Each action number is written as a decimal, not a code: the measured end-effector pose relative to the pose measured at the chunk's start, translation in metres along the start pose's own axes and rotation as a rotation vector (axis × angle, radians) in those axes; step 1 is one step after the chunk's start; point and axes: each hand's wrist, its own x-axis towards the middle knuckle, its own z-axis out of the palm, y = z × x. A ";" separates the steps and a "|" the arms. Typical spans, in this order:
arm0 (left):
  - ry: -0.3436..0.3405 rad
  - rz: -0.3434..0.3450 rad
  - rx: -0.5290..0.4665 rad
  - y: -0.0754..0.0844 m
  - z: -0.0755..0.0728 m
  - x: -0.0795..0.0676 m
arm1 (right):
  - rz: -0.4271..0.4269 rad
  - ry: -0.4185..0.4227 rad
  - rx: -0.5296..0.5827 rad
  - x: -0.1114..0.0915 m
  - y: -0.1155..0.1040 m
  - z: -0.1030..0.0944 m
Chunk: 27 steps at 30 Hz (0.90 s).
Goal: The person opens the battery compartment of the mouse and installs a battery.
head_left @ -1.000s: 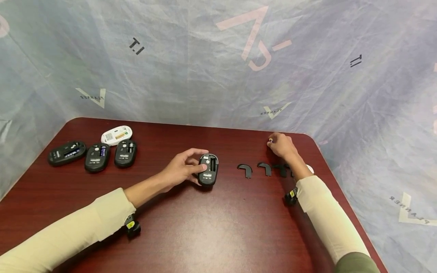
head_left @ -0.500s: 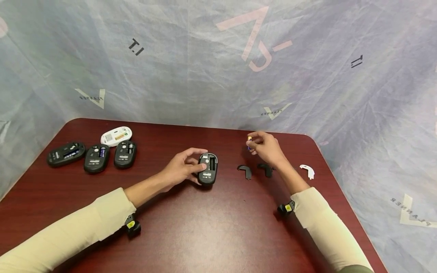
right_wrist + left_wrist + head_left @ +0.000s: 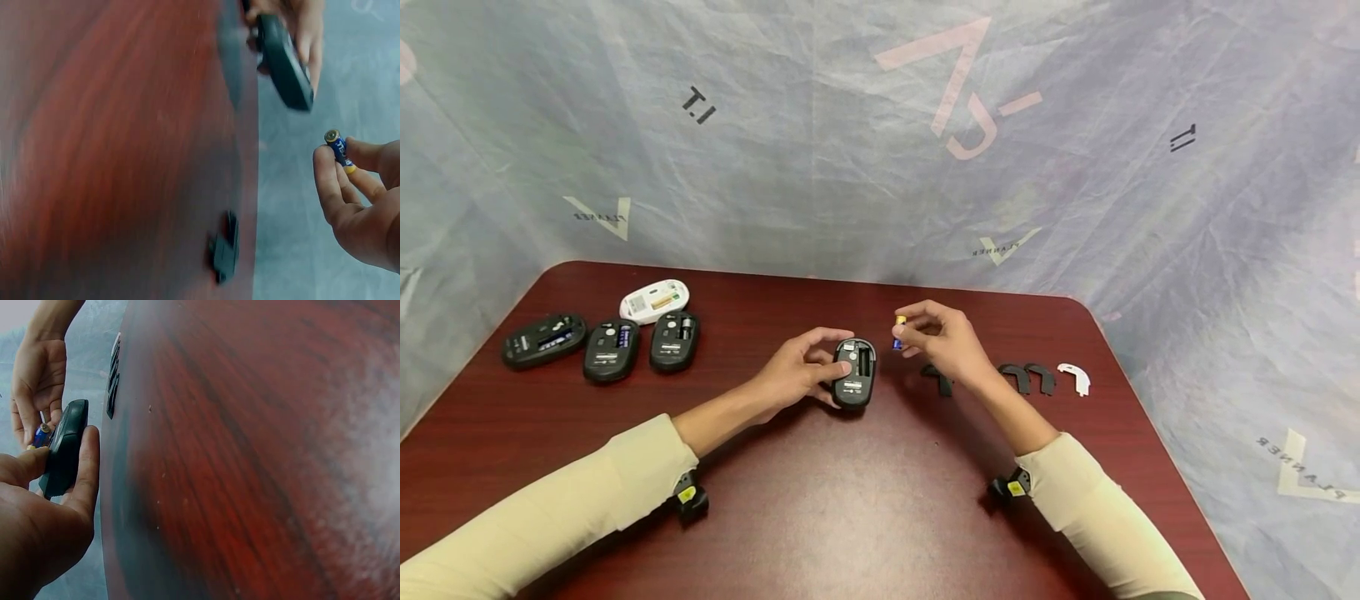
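My left hand grips a black computer mouse by its sides, the thumb over its underside. The underside faces up, and its long battery slot shows dark and uncovered. Just right of the mouse, my right hand pinches a blue and yellow battery between thumb and fingers. In the right wrist view the battery stands apart from the mouse, one metal end showing. Black battery covers lie on the table beyond the right forearm; the leftmost cover is partly hidden by the hand.
At the left, three black mice and a white mouse lie underside up, batteries in their slots. A white battery cover lies at the right of the dark red table. A grey cloth backdrop rises behind.
My right hand has come left from the back right of the table, carrying the battery close to the mouse. The left hand and its mouse have stayed nearly still.
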 end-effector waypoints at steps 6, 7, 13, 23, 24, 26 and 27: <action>0.002 0.000 -0.006 -0.001 -0.001 0.001 | -0.026 -0.047 0.036 -0.002 -0.005 0.022; 0.002 -0.001 -0.006 -0.001 -0.002 0.001 | -0.030 -0.049 0.036 -0.002 -0.005 0.025; -0.002 -0.004 -0.004 0.000 -0.002 -0.001 | -0.057 -0.036 0.000 0.000 -0.004 0.036; 0.002 0.001 -0.003 0.003 -0.004 -0.002 | -0.081 -0.022 -0.135 -0.001 -0.003 0.048; 0.004 0.001 -0.004 0.003 -0.004 -0.002 | -0.077 -0.021 -0.142 -0.002 -0.003 0.049; 0.006 0.004 0.000 0.002 -0.005 -0.002 | -0.066 -0.020 -0.150 -0.003 -0.003 0.049; 0.008 0.005 0.004 0.002 -0.005 -0.001 | -0.058 -0.021 -0.141 -0.003 -0.003 0.050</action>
